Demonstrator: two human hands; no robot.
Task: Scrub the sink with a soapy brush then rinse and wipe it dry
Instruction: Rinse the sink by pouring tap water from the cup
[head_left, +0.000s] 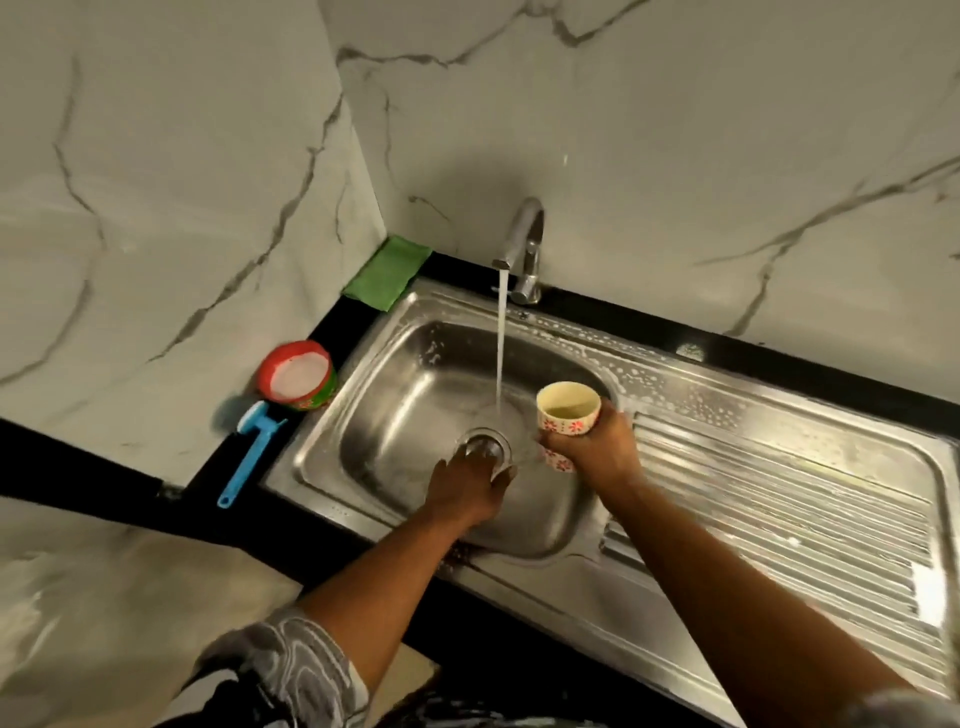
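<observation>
While the tap runs a steady stream into the sink, the step in hand looks like the rinse. The brush lies on the counter left of the basin, out of both hands, and suds dot the back rim and the near end of the drainboard.

The right hand is wrapped round a cup, held upright just right of the stream, with a little liquid showing inside. The left hand is down on the basin floor with its fingers over the drain. Whether they grip anything there or only press and rub, I cannot tell, since the fingertips blur into the metal.

To rinse well, I would fill the cup under the stream and pour from the highest sudsy spots (the back rim first, then the drainboard), so the run-off carries foam down into the basin rather than across parts already rinsed. The left hand can sweep foam towards the drain but should not cover it, or the water will pool. Low, slow pours would keep splashes off the wall and counter.

By count:
- one tap
- one basin with one drain
- one drainboard
- one brush
- one cup
- one tub of white soap beside the brush
- one green cloth folded in the back corner, which I take to be for the drying
- two hands at work
</observation>
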